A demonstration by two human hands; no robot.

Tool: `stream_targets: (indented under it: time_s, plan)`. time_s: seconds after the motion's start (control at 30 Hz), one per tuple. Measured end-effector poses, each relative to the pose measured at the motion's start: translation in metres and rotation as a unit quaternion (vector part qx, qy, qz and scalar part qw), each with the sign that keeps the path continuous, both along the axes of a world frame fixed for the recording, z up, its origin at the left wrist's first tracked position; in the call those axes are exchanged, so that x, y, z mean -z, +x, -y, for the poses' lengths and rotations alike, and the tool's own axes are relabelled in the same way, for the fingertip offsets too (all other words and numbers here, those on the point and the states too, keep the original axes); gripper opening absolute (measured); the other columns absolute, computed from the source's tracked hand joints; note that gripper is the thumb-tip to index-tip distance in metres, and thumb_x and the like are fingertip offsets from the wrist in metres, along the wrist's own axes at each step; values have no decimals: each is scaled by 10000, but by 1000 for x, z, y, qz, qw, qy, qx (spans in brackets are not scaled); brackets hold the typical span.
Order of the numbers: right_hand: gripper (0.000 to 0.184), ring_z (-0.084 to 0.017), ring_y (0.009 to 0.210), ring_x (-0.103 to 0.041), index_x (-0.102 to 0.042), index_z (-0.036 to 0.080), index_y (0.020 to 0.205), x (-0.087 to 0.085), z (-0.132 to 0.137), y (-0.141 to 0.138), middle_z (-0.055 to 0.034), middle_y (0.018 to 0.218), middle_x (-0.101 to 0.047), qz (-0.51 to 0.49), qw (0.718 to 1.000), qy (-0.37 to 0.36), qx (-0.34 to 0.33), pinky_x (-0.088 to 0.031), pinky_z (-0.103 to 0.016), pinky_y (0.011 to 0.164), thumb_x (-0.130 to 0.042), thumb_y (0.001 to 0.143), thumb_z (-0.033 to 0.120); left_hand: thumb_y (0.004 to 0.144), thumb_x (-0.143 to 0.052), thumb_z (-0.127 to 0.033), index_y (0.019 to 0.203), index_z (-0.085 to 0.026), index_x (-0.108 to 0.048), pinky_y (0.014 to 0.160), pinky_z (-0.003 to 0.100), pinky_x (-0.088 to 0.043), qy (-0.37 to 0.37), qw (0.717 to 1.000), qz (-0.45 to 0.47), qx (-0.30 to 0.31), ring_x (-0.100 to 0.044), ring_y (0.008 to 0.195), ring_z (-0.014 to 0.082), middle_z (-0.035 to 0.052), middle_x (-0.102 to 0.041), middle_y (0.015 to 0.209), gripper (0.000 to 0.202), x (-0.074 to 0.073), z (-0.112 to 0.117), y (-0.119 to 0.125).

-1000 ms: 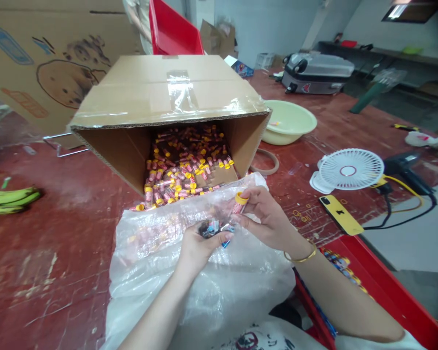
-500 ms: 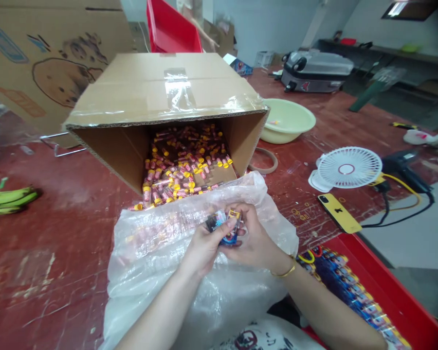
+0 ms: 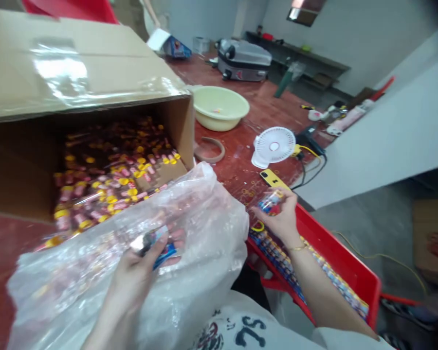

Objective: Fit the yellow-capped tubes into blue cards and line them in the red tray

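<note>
My left hand [image 3: 140,267] is closed on some small blue printed wrappers [image 3: 164,253], held over the crumpled clear plastic sheet [image 3: 190,291]. Between the thumb and fingers of my right hand [image 3: 282,218] is a small tube in a blue printed wrapper [image 3: 270,201]. That hand is above the far end of a red tray [image 3: 350,272], where rows of similar blue wrapped tubes [image 3: 281,265] lie. Left of the sheet, many small pink tubes with yellow caps [image 3: 109,194] spill toward the mouth of a cardboard box [image 3: 105,63] lying on its side.
Behind the sheet on the red table stand a pale green basin [image 3: 221,116], a tan ring [image 3: 213,155] and a white fan [image 3: 274,146]. A yellow phone [image 3: 273,179] lies near my right hand. Farther back is a grey suitcase [image 3: 244,61]. Another person's arm [image 3: 151,12] shows at the top.
My hands have separated: the right one has moved right to the red tray with a wrapped tube, while the left keeps wrappers over the sheet. The view has turned right.
</note>
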State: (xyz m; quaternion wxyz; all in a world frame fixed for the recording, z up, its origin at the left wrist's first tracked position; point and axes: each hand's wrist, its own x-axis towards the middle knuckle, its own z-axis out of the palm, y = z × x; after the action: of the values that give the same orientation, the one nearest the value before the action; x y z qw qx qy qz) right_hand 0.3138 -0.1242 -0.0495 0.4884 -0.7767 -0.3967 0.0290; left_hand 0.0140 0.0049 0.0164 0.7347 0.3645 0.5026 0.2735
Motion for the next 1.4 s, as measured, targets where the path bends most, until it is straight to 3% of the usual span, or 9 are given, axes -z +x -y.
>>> stream_targets:
  time_s: [0.07, 0.2, 0.4, 0.6, 0.73, 0.87, 1.0, 1.2, 1.4]
  plan:
    - [714, -237, 1060, -490, -305, 246, 1104, 29, 51, 51, -83, 1172, -408, 34, 985, -84, 147, -411, -424, 946, -733, 598, 511, 510, -880, -409, 932, -138, -697, 574, 292, -580, -2, 1000, -26, -2, -701, 791, 263, 93, -749, 933, 534, 0, -4, -2]
    - [664, -345, 1035, -452, -397, 228, 888, 87, 122, 99, -66, 996, -434, 8, 951, -210, 227, -362, -555, 887, -772, 423, 520, 491, -894, -393, 864, -150, -712, 554, 255, -565, -1, 999, -49, 8, -692, 770, 237, 63, -755, 891, 481, -2, -9, 3]
    - [639, -335, 1046, -477, -431, 226, 890, 144, 119, 107, -73, 1027, -472, -18, 921, -313, 232, -399, -463, 837, -749, 415, 510, 450, -891, -430, 791, -166, -746, 587, 281, -584, -3, 998, -69, 9, -653, 966, 312, 82, -748, 959, 455, -3, -8, 13]
    - [815, -359, 1173, -425, -393, 218, 1141, 129, 120, 109, -133, 1229, -453, 20, 932, -307, 194, -359, -488, 906, -715, 488, 583, 489, -879, -433, 756, -170, -748, 596, 265, -571, 31, 996, -76, 46, -656, 922, 289, 76, -752, 919, 397, -1, -4, 11]
    - [679, -330, 1196, -412, -383, 210, 1146, 118, 115, 73, -131, 1256, -458, 66, 943, -289, 149, -311, -481, 976, -643, 630, 566, 559, -856, -409, 757, -157, -734, 605, 271, -570, 26, 996, -64, 53, -669, 837, 256, 69, -751, 897, 343, 4, -5, 10]
    - [671, -306, 1102, -492, -401, 208, 1114, 135, 94, 28, -107, 1163, -516, 64, 947, -304, 87, -377, -429, 927, -693, 591, 512, 560, -859, -400, 744, -157, -731, 608, 253, -567, 24, 997, -58, 56, -673, 808, 237, 56, -749, 869, 330, 2, -4, 10]
    - [692, -347, 1069, -489, -389, 201, 1131, 157, 77, 8, -122, 1126, -511, 50, 937, -331, 102, -394, -459, 865, -713, 562, 426, 566, -857, -400, 758, -153, -729, 615, 259, -572, 31, 996, -53, 58, -673, 801, 237, 56, -750, 863, 338, -2, -2, 9]
    - [665, -324, 1048, -495, -381, 206, 1145, 161, 75, 8, -97, 1107, -516, 46, 931, -344, 113, -390, -431, 860, -682, 566, 337, 550, -857, -429, 822, -166, -738, 601, 273, -582, 36, 996, -58, 59, -675, 844, 262, 66, -748, 893, 396, 5, -3, 7]
    - [723, -334, 1069, -472, -385, 193, 1168, 131, 131, 50, -110, 1117, -500, 56, 923, -343, 163, -356, -459, 917, -680, 558, 444, 505, -870, -452, 783, -157, -732, 603, 265, -595, 15, 996, -58, 65, -676, 821, 250, 77, -749, 896, 429, 12, -8, 8]
